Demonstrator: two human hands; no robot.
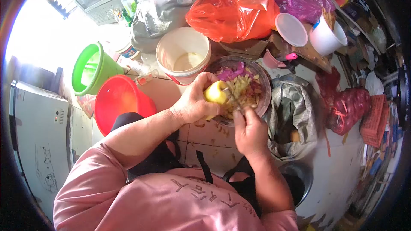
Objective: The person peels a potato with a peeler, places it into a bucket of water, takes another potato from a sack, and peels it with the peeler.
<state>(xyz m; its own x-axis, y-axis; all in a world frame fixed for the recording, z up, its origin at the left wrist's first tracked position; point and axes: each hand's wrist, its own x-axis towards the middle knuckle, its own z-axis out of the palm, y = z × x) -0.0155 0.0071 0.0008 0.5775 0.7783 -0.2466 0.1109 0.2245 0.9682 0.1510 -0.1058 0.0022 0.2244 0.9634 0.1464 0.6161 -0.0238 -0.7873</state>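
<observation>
My left hand is closed around a pale yellow peeled potato. My right hand grips a peeler, a slim metal tool whose head is against or very near the potato's right side; its exact shape is blurred. Both hands are over the near left part of a round basin full of peelings, with a bit of purple plastic at its back. Right of the basin, a grey-green sack stands with its mouth open and a brownish potato showing low inside.
Left are a red bucket, a green bucket and a white bucket. An orange plastic bag lies behind the basin. On the right are a red net bag and a red basket. Scraps dot the tiled floor.
</observation>
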